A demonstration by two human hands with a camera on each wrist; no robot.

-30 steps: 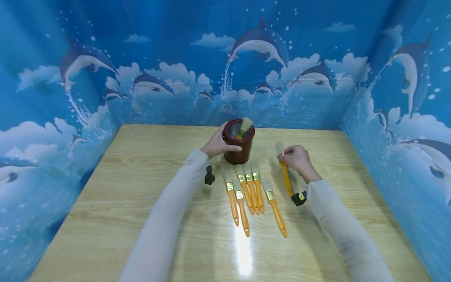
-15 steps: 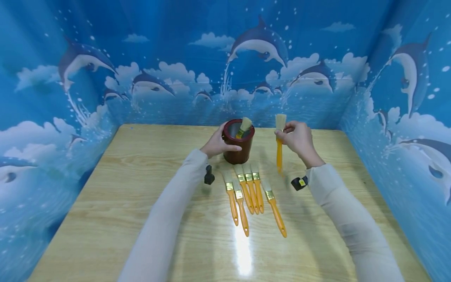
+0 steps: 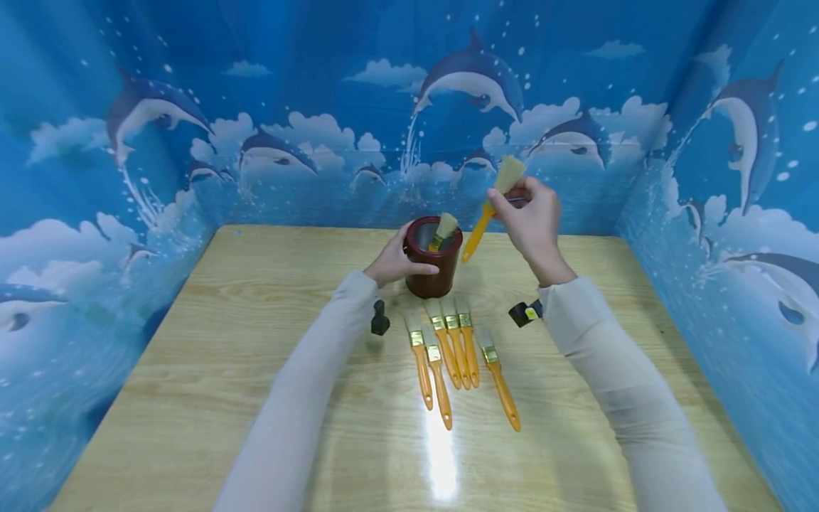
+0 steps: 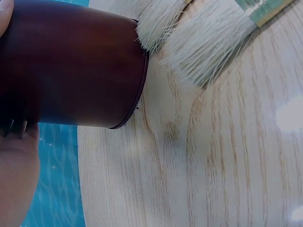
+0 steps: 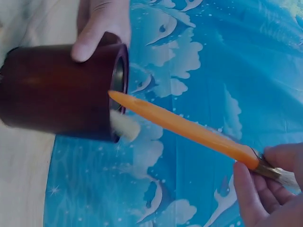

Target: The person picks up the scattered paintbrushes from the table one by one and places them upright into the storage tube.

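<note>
A dark red-brown cylindrical pot (image 3: 430, 274) stands near the back of the table, one paintbrush (image 3: 446, 227) in it with bristles up over the rim. My left hand (image 3: 393, 263) grips the pot from its left side, thumb across the front. To the right and above, my right hand (image 3: 534, 213) pinches another paintbrush (image 5: 189, 130) near its metal band. That brush tilts, bristles up and its orange handle pointing down-left toward the pot's mouth. In the left wrist view, the pot's wall (image 4: 75, 66) fills the upper left, and bristles (image 4: 208, 42) lie close by its base.
Several paintbrushes with orange handles (image 3: 470, 359) lie on the wooden table (image 3: 256, 320) in front of the pot, one (image 3: 502, 384) set apart to the right. A blue dolphin-print curtain (image 3: 358, 92) encloses the back and sides. Black wrist cameras (image 3: 380, 318) hang by both sleeves.
My right hand has lifted the paintbrush off the table, up and to the left, tipping its handle end toward the pot. The left hand and the pot have stayed in place.
</note>
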